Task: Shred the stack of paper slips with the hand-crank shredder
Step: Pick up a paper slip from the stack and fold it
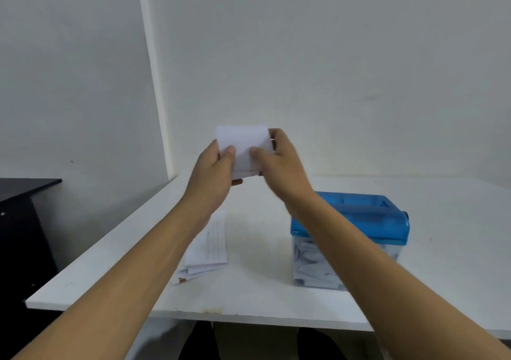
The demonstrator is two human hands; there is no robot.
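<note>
I hold one white paper slip (243, 141) up in the air above the table, well above the other things. My left hand (214, 177) pinches its left edge with the thumb on the front. My right hand (279, 163) pinches its right side the same way. The stack of paper slips (210, 246) lies on the white table (110, 263), partly hidden under my left forearm. The hand-crank shredder (359, 221) has a blue top and a clear bin holding shreds; it stands to the right, partly behind my right forearm. Its crank is hidden.
A dark cabinet (19, 221) stands to the left of the table. White walls meet in a corner behind the table. The table's front edge runs across the bottom of the view.
</note>
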